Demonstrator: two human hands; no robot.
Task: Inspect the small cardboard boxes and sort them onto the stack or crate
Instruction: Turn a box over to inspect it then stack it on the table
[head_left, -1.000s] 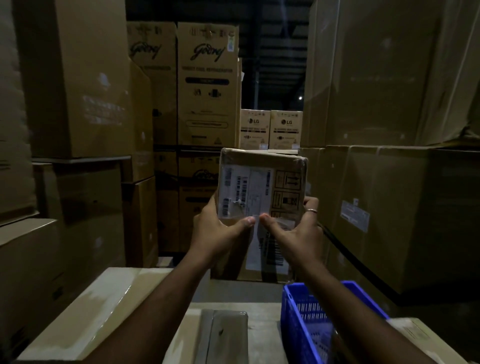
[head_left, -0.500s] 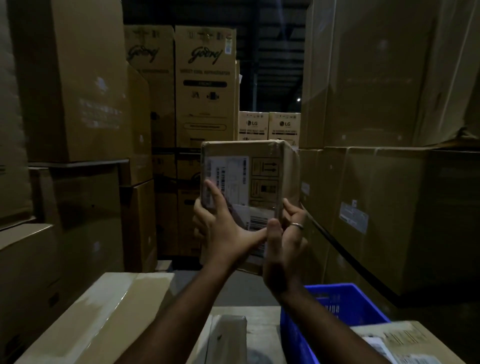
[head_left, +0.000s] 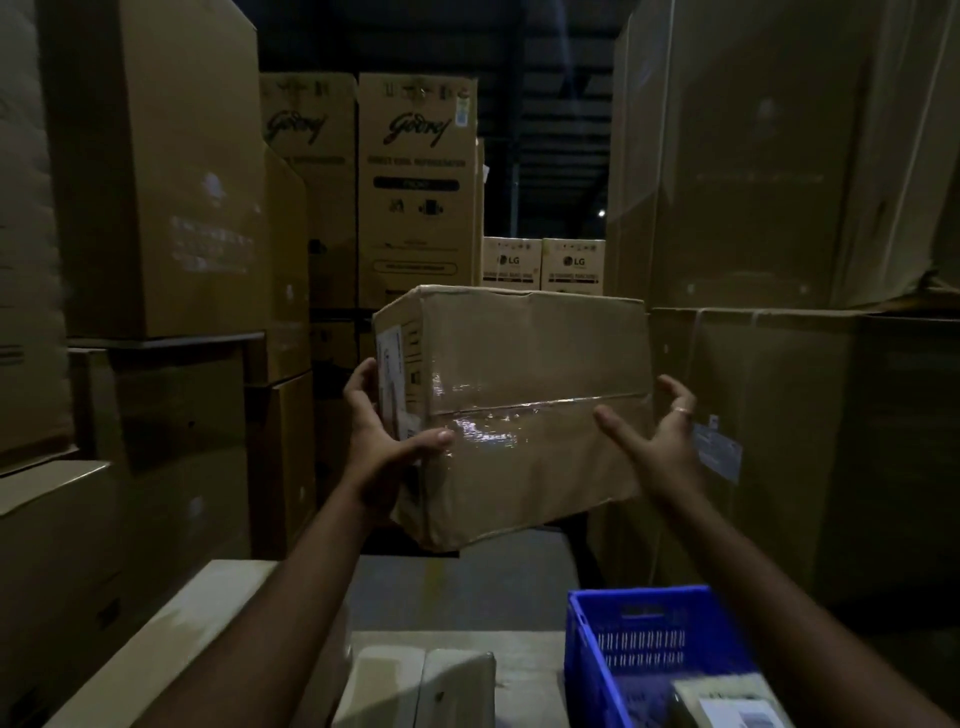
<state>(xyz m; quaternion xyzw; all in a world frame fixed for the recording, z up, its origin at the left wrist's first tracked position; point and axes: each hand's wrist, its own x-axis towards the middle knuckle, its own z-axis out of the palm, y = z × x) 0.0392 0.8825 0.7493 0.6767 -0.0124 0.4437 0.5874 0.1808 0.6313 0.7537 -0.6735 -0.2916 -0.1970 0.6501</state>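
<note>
The cardboard box (head_left: 524, 415) is held up in the air at chest height, above the worktop (head_left: 457, 644) and to the upper left of the blue crate (head_left: 613, 660), with its long taped face turned toward the camera and its labelled end facing left. The left hand (head_left: 382, 441) has the firm grip: fingers lie up the labelled end and the thumb presses across the lower front near the corner, so it pinches that end. The right hand (head_left: 660, 441) is spread wide, its fingers loosely curved beside the box's right end; the thumb reaches toward the front face, but whether the palm actually touches the cardboard cannot be told from here. The box looks light, since one hand seems to carry most of it, though that is a judgement only. The walls look stiff but slightly dented along the top edge, so they should take a squeeze at the ends without caving. The glossy tape (head_left: 493, 421) running along the front seam looks slippery, so bare cardboard is the better place for fingers. The safest hold is probably both palms on the two short ends, near the lower corners. A second small box (head_left: 457, 686) lies on the worktop below, and a labelled packet (head_left: 727, 706) sits in the crate.
</note>
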